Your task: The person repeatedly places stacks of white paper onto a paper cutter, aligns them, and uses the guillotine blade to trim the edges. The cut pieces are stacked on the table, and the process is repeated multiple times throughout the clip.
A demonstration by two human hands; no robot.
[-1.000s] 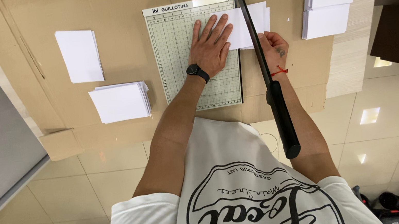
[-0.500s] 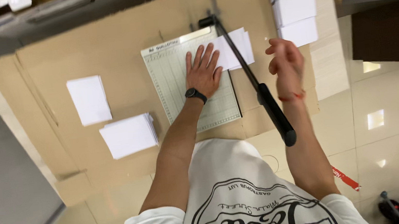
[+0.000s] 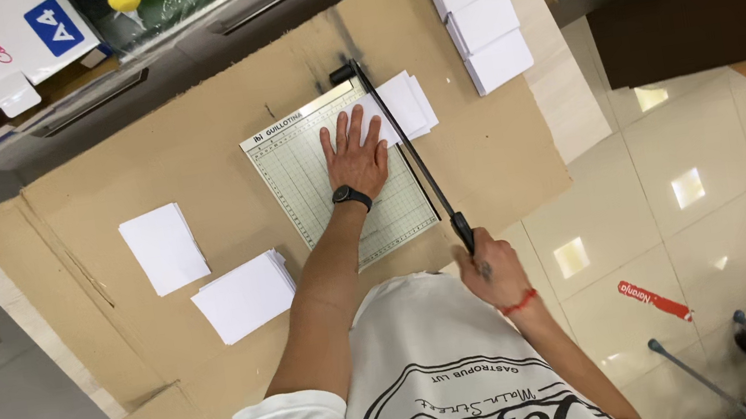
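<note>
The left hand point(image 3: 356, 155) lies flat, palm down and fingers spread, on the gridded base of a guillotine paper cutter point(image 3: 311, 184). It presses on white paper point(image 3: 402, 106) whose far part sticks out past the cutting edge to the right. A black wristwatch point(image 3: 351, 197) sits on that wrist.

The right hand point(image 3: 490, 269) is clenched around the black handle at the near end of the cutter's blade arm point(image 3: 409, 151), which runs from its pivot at the far corner of the base down toward the person. The arm looks lowered close to the base, though the angle makes it hard to say whether it is fully down. A red cord point(image 3: 520, 302) circles the right wrist.

The cutter rests on a cardboard sheet point(image 3: 210, 155) covering the table. Two stacks of white cards point(image 3: 244, 296) lie to the left of the base, and three more stacks point(image 3: 481, 19) sit at the far right corner.
</note>
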